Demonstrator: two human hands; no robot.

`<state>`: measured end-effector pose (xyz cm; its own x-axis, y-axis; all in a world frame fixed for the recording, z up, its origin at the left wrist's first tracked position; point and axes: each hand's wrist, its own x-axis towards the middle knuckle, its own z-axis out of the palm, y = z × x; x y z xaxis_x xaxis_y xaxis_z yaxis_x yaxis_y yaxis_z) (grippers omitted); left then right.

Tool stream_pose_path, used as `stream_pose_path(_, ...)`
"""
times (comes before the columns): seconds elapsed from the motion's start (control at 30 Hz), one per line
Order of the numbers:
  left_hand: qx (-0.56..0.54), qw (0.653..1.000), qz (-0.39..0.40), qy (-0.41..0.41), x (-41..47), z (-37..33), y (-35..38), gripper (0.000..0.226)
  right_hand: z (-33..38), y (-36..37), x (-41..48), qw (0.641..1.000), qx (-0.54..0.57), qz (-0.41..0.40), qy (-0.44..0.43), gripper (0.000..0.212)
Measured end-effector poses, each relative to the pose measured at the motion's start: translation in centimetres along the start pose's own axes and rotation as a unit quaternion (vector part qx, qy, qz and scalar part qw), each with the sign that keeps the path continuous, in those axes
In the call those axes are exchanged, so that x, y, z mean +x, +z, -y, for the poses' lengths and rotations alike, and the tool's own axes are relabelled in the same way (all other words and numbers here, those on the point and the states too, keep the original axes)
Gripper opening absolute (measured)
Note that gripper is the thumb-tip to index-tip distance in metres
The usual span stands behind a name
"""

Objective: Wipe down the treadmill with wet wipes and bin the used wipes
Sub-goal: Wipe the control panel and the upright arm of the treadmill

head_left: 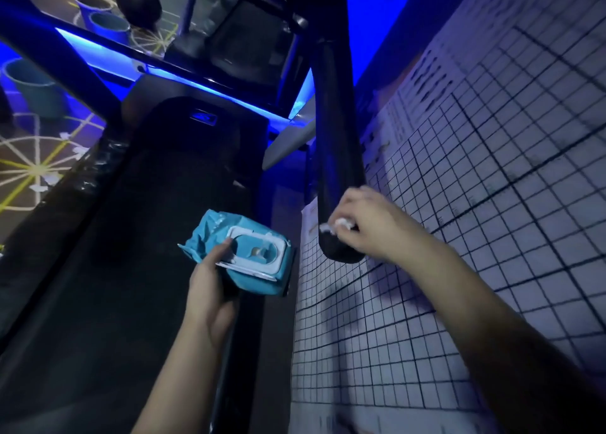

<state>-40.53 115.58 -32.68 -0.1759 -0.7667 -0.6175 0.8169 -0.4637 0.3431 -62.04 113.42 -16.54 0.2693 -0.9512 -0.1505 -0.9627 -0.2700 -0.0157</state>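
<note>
The black treadmill belt (157,224) runs down the middle of the head view. Its right handrail (337,132) is a thick black bar that ends near my right hand. My right hand (367,227) is wrapped around the end of that bar and presses a crumpled white wet wipe (339,225) against it. My left hand (210,289) holds a blue pack of wet wipes (226,237) over the belt's right edge, its white lid flipped up. The bin is not in view.
A white wall with a black grid (459,237) stands close on the right. Blue light strips glow along the treadmill's front (210,88). A patterned floor with several grey-blue buckets (36,89) lies at the left, reflected in glass.
</note>
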Motion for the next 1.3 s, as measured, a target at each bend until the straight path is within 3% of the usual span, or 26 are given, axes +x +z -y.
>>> stream_pose_path(0.07,0.0,1.0,0.003,-0.001,0.5,0.0,0.4,0.036,0.6,-0.8,-1.2,0.996,0.04,0.067,-0.031,0.011)
stream_pose_path(0.1,0.001,1.0,0.006,-0.002,0.7,0.0,0.6,0.033,0.7,-1.1,-1.4,0.993,0.104,0.055,-0.027,0.008)
stream_pose_path(0.2,-0.002,1.0,0.015,-0.008,1.0,-0.1,1.1,0.033,-0.5,-2.3,0.5,0.959,0.257,-0.112,0.045,0.006)
stream_pose_path(0.27,-0.009,1.0,0.019,-0.01,1.1,0.0,1.2,0.036,-1.6,-2.5,2.3,0.962,0.202,-0.166,0.08,0.008)
stream_pose_path(0.37,-0.02,0.999,0.028,-0.007,1.3,-0.2,1.3,0.037,-2.0,-1.8,2.7,0.998,0.039,-0.052,0.022,0.009)
stream_pose_path(0.5,-0.024,0.999,0.036,-0.005,1.7,-0.9,0.8,0.037,0.0,-2.6,0.9,0.993,0.004,0.114,-0.042,0.008)
stream_pose_path(0.57,-0.032,0.999,0.033,-0.002,2.2,-1.3,0.5,0.04,1.2,-3.0,1.6,0.99,0.102,0.09,-0.036,0.009)
stream_pose_path(0.63,-0.036,0.999,0.028,0.004,2.5,-1.6,0.1,0.042,1.5,-2.6,3.9,0.986,0.164,0.002,-0.013,0.007)
stream_pose_path(0.7,-0.038,0.999,0.023,0.005,2.6,-1.8,-0.3,0.042,1.1,-1.9,7.2,0.997,0.067,-0.044,-0.006,0.011)
stream_pose_path(0.73,-0.039,0.999,0.021,0.005,2.5,-1.9,-0.5,0.042,0.7,-1.6,8.7,0.999,-0.024,-0.031,-0.007,0.014)
stream_pose_path(0.8,-0.039,0.999,0.018,0.005,2.5,-1.9,-1.0,0.04,0.3,-1.2,10.4,0.979,-0.199,0.049,-0.009,0.019)
stream_pose_path(0.87,-0.043,0.999,0.015,0.004,2.6,-1.8,-1.5,0.039,0.5,-1.3,10.2,0.956,-0.265,0.126,-0.001,0.021)
stream_pose_path(0.97,-0.056,0.998,0.011,0.0,3.1,-1.6,-2.5,0.042,1.8,-2.1,7.1,0.964,-0.2,0.175,-0.014,0.012)
stream_pose_path(1.07,-0.062,0.998,0.013,-0.003,3.6,-1.4,-2.6,0.042,2.9,-3.0,3.8,0.96,-0.022,0.277,0.003,0.011)
stream_pose_path(1.13,-0.062,0.998,0.016,-0.002,3.7,-1.3,-2.3,0.039,2.7,-3.1,3.9,0.967,0.111,0.23,0.024,0.009)
stream_pose_path(1.2,-0.068,0.998,0.021,0.0,3.8,-1.2,-2.0,0.037,1.5,-2.9,5.9,0.98,0.158,0.105,0.061,0.01)
stream_pose_path(1.3,-0.078,0.997,0.028,0.001,4.2,-1.1,-1.8,0.038,-0.2,-2.1,9.5,0.995,0.049,-0.021,0.087,0.011)
